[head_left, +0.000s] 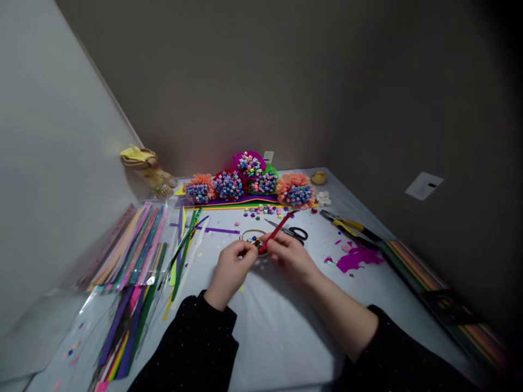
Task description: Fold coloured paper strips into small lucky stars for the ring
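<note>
A red paper strip [280, 224] slants up and to the right from between my hands. My right hand [288, 256] is closed on it, thumb against fingers. My left hand [233, 267] is pinched at the strip's lower end, where a small red fold shows near the fingertips. Just behind my fingers stands a round, gold-rimmed dish [247, 233] with small colourful folded stars in it, partly hidden by my hands. Scissors [298, 233] with black handles lie just beyond my right hand. More loose paper stars [267, 210] are scattered farther back.
Several star-filled paper bouquets [229, 185] line the back wall. Paper strips [134, 245] in clear sleeves and loose strips [183, 256] lie at left. Yellow-black pliers [347, 224], purple paper scraps [357, 258] and a coloured paper pack [420, 272] are at right. A wicker-like vase [149, 169] stands back left.
</note>
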{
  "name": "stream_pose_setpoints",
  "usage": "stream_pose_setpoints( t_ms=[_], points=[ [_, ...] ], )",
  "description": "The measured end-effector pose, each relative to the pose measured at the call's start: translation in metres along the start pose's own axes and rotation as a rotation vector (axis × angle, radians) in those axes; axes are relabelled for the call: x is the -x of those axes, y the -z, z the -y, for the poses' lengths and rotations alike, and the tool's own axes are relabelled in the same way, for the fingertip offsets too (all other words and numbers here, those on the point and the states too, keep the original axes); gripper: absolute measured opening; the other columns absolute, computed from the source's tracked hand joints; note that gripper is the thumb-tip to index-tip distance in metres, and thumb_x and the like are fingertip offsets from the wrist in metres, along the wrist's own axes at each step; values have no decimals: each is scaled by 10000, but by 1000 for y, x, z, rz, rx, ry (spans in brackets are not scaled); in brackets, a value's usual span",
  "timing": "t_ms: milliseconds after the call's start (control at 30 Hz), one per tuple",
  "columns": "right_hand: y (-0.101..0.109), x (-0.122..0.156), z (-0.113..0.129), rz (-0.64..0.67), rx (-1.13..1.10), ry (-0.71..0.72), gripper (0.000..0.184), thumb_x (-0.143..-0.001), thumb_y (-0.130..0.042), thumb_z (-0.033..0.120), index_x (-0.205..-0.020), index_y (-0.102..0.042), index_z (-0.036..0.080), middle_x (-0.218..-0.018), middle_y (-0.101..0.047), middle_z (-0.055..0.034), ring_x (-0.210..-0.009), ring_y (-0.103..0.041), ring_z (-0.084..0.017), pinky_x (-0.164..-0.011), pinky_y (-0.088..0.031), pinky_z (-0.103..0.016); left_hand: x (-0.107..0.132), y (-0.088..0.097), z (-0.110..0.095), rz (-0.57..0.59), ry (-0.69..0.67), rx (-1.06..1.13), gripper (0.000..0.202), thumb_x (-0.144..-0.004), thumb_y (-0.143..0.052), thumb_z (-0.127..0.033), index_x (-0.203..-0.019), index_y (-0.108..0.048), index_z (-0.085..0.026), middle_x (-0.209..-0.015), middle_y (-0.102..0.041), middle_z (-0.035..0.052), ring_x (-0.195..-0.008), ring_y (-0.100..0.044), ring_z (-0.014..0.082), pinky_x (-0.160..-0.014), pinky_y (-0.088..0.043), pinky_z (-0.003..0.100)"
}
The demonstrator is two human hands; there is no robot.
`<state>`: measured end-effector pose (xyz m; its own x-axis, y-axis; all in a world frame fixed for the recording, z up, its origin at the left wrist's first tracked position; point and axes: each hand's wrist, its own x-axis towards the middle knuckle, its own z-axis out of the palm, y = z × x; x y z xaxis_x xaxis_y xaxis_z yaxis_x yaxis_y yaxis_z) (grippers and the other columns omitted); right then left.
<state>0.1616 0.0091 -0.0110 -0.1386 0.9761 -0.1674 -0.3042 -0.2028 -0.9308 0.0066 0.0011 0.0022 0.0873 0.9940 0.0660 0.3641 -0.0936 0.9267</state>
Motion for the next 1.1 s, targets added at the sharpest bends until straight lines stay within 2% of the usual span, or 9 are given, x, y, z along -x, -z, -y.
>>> stream_pose_setpoints(
  t_ms=[67, 100, 233, 333, 500, 700, 867, 1033, 1100],
  points=[
    [-6, 3, -1, 91, 28, -28, 318, -614, -738, 394, -819, -660, 163, -623, -575, 20, -466, -368, -66, -455, -244, -219, -1, 1, 0, 6, 21, 5, 150, -740, -547, -238, -643, -618, -148, -628, -596, -5, -621, -536, 128, -599, -412, 225],
    [-8, 4, -1, 97, 39, -22, 298, -614, -739, 380, -806, -661, 166, -615, -574, 25, -463, -365, -65, -455, -244, -218, -1, 1, -1, 7, 23, 6, 147, -741, -547, -237, -648, -618, -147, -631, -598, -4, -625, -537, 129, -602, -414, 224],
    [-7, 4, -3, 75, 67, 15, 247, -642, -715, 374, -755, -647, 164, -556, -529, 42, -453, -360, -67, -455, -251, -220, 0, 3, -3, -25, -32, -27, 131, -750, -563, -241, -687, -632, -150, -685, -621, 12, -663, -556, 134, -631, -426, 228],
    [-4, 2, -5, 60, 84, 23, 248, -668, -695, 389, -732, -625, 160, -530, -492, 50, -447, -358, -68, -446, -250, -218, 1, 4, -4, -65, -136, -113, 127, -765, -563, -228, -693, -639, -157, -712, -615, 24, -680, -560, 135, -622, -426, 224],
    [-5, 1, -7, 34, 95, -3, 258, -676, -677, 404, -694, -583, 164, -492, -448, 63, -423, -331, -65, -420, -226, -214, 4, 3, -3, -60, -290, -191, 140, -813, -528, -214, -733, -634, -173, -751, -606, 31, -718, -561, 138, -638, -432, 231],
    [-8, 3, -3, 23, 107, -22, 199, -648, -672, 343, -653, -591, 161, -486, -458, 60, -430, -331, -61, -423, -220, -214, 5, 2, 0, -54, -340, -199, 132, -831, -523, -225, -770, -630, -179, -775, -602, 38, -748, -566, 146, -684, -440, 248],
    [-10, 4, 3, 36, 129, -38, 241, -626, -694, 373, -614, -582, 161, -446, -434, 65, -417, -313, -61, -423, -212, -218, 2, 2, 0, -4, -242, -195, 138, -811, -518, -229, -731, -616, -173, -750, -593, 26, -718, -554, 141, -635, -423, 236],
    [-7, 3, 4, -59, 104, 73, 260, -649, -701, 390, -612, -577, 164, -549, -543, 33, -492, -416, -79, -486, -323, -220, -2, 2, 0, 37, -61, -54, 147, -788, -516, -246, -713, -605, -158, -715, -605, 13, -696, -554, 140, -646, -427, 237],
    [-5, 2, 2, -25, 81, 82, 228, -663, -701, 376, -656, -607, 168, -594, -576, 24, -544, -482, -96, -544, -380, -231, -2, 3, -1, 43, -6, 11, 149, -773, -528, -262, -711, -610, -153, -697, -612, 11, -679, -553, 141, -638, -432, 238]
  ],
)
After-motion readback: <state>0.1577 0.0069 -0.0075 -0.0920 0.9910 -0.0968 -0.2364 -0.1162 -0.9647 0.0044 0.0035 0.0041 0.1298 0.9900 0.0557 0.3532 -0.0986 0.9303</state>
